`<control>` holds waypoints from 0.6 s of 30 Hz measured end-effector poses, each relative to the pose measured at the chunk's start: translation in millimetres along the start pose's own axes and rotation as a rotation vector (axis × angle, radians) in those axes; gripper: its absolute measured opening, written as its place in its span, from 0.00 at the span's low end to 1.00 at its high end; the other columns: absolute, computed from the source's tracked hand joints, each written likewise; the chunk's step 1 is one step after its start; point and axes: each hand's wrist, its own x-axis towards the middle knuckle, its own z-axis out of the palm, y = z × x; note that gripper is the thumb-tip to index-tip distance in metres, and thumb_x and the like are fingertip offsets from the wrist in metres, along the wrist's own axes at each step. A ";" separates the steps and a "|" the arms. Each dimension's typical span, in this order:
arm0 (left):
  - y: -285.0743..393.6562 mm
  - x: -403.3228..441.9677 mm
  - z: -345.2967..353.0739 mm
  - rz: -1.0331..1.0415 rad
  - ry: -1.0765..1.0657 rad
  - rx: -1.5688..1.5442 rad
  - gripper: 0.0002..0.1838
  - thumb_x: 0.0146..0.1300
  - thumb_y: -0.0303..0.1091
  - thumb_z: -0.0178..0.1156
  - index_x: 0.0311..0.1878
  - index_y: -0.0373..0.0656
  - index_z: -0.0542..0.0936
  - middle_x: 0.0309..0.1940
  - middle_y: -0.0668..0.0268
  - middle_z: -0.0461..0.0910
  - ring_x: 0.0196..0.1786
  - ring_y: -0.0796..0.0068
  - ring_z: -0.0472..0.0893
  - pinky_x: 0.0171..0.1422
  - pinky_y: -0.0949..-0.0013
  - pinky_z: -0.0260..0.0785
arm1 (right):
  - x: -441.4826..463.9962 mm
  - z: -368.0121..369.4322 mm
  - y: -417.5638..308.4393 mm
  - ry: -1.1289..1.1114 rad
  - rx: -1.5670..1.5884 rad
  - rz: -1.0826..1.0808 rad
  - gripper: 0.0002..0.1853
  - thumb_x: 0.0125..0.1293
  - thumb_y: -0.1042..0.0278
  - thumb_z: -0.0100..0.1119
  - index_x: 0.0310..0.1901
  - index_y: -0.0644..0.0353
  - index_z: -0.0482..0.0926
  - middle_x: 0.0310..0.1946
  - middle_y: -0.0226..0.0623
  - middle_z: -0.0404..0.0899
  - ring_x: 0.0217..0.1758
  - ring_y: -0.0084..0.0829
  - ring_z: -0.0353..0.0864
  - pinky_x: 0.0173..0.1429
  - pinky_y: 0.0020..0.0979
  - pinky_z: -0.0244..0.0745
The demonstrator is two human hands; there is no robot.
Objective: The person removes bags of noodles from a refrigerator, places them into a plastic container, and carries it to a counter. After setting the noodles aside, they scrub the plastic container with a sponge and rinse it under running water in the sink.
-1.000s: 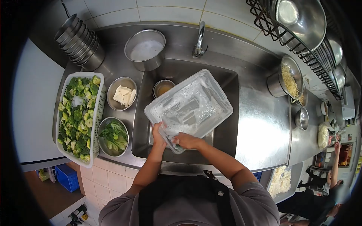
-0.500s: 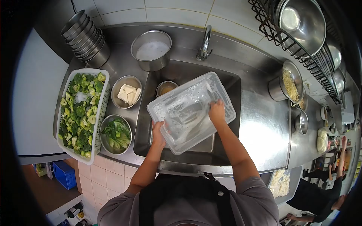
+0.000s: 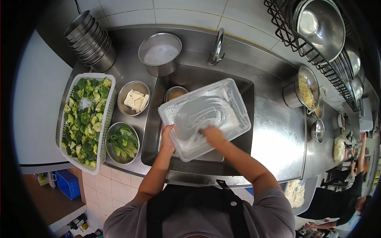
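Note:
A clear plastic tub (image 3: pixel 186 137), its inner face streaked with soap suds, is tilted over the steel sink (image 3: pixel 158 152). My left hand (image 3: pixel 167 139) grips the tub's left edge, thumb on the rim. Inside the tub, my right hand (image 3: pixel 213 137) presses on the bottom with its fingers closed. Motion blurs it, and a small dark patch shows at the fingertips; what it holds cannot be made out. Partly behind the tub, a small steel bowl (image 3: pixel 174 93) with brownish liquid stands in the sink.
Left of the sink are a white basket (image 3: pixel 111 93) of broccoli, a bowl of white blocks (image 3: pixel 135 100) and a bowl of leafy greens (image 3: pixel 124 142). Behind stand a pot (image 3: pixel 160 66) of whitish liquid and the faucet (image 3: pixel 216 47). A wire rack (image 3: pixel 293 41) overhangs the right; a co-worker (image 3: pixel 333 198) is beyond.
My right hand has moved left and toward me across the tub's inside, from its right side to near the middle. Bubbles have become smeared streaks. The tub has shifted slightly right.

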 end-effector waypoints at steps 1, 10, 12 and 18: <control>3.8 -4.4 -0.3 -0.018 -0.013 0.006 0.29 0.51 0.43 0.58 0.57 0.48 0.67 0.45 0.64 0.73 0.47 0.67 0.74 0.42 0.58 0.69 | 5.0 -4.6 23.9 0.047 -0.012 0.114 0.22 0.60 0.73 0.48 0.56 0.48 0.75 0.54 0.54 0.70 0.53 0.50 0.74 0.51 0.42 0.76; -1.3 -4.1 24.0 -0.104 -0.118 0.074 0.29 0.49 0.40 0.57 0.58 0.56 0.65 0.46 0.69 0.69 0.46 0.71 0.70 0.35 0.65 0.67 | 49.6 -20.2 -4.1 0.679 -0.267 0.107 0.19 0.62 0.64 0.50 0.55 0.50 0.75 0.56 0.44 0.68 0.52 0.42 0.72 0.53 0.47 0.70; -9.4 7.1 18.5 -0.174 -0.154 0.003 0.29 0.49 0.40 0.57 0.58 0.57 0.66 0.46 0.69 0.70 0.45 0.71 0.71 0.36 0.64 0.67 | 49.6 2.7 -27.5 0.689 -0.243 -0.089 0.20 0.59 0.64 0.52 0.55 0.50 0.75 0.60 0.42 0.66 0.55 0.44 0.69 0.60 0.50 0.64; -1.0 22.3 19.0 -0.139 -0.191 0.016 0.24 0.50 0.46 0.58 0.48 0.43 0.74 0.35 0.64 0.77 0.38 0.67 0.77 0.39 0.63 0.70 | 6.4 9.7 -36.2 0.300 -0.122 -0.467 0.20 0.59 0.62 0.53 0.55 0.47 0.76 0.58 0.38 0.69 0.58 0.43 0.67 0.64 0.49 0.59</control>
